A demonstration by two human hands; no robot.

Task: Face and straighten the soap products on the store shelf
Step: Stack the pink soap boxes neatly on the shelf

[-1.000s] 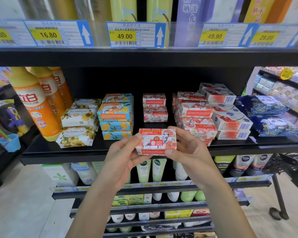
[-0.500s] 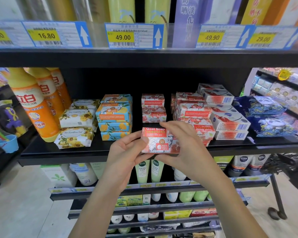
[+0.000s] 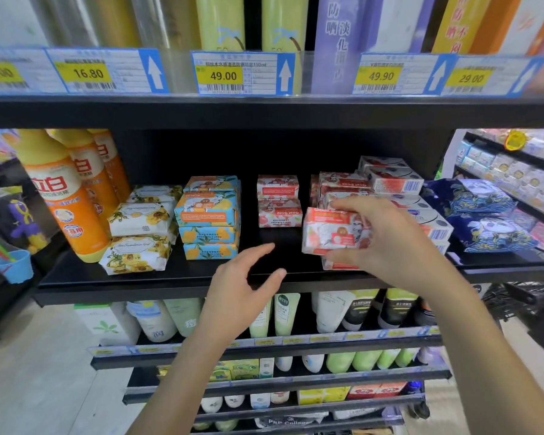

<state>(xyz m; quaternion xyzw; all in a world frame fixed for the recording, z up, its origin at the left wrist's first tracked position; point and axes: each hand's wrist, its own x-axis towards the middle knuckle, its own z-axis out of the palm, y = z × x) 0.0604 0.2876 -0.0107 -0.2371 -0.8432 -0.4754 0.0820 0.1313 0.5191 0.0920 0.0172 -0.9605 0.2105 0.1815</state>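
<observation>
Our right hand [image 3: 390, 243] grips a red goat-soap box [image 3: 333, 230] by its right end, fingers over the top and thumb underneath. It holds the box just above the black shelf [image 3: 145, 279], in front of the right-hand stack of red soap boxes [image 3: 343, 185], which the box partly hides. Our left hand [image 3: 242, 290] hangs empty before the shelf's front edge, fingers loosely spread, apart from the box. Behind the space between the hands stand two more red boxes [image 3: 278, 202], one upon the other. Left of these we see a blue-and-yellow soap stack [image 3: 208, 215], floral-wrapped soaps [image 3: 139, 233] and orange bottles [image 3: 63, 196]. White barcoded boxes [image 3: 393, 182] and dark blue packets [image 3: 484, 211] crowd the right.
</observation>
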